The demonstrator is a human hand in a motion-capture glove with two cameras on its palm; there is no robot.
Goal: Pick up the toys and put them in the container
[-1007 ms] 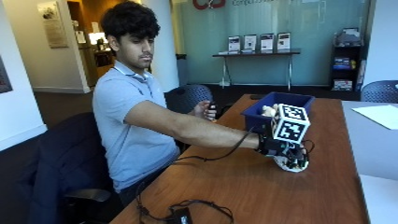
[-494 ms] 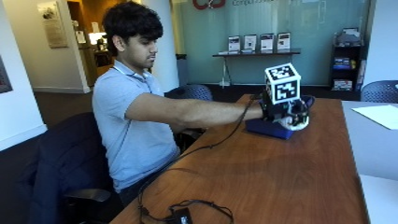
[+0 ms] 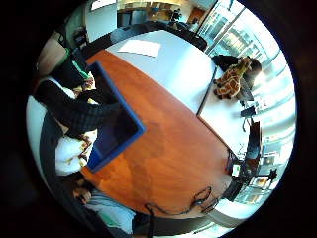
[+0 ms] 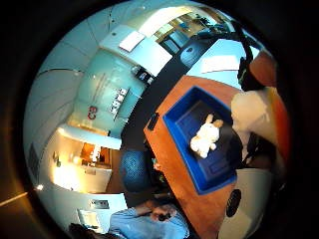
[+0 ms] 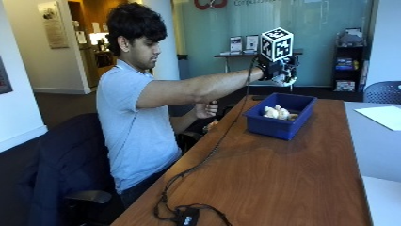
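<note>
Raised since a second ago from the table point(image 5: 282, 174) to above the blue container point(image 5: 280, 116), the gloved right hand point(image 5: 279, 70) shows fingers curled round a white toy point(image 4: 254, 112), while another toy point(image 5: 276, 112) lies inside.

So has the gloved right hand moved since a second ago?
Yes. The gloved right hand has risen from table level beside the blue container to above it.

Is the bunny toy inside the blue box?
Yes, inside. The white bunny toy lies on the floor of the blue box, with its walls all around.
</note>
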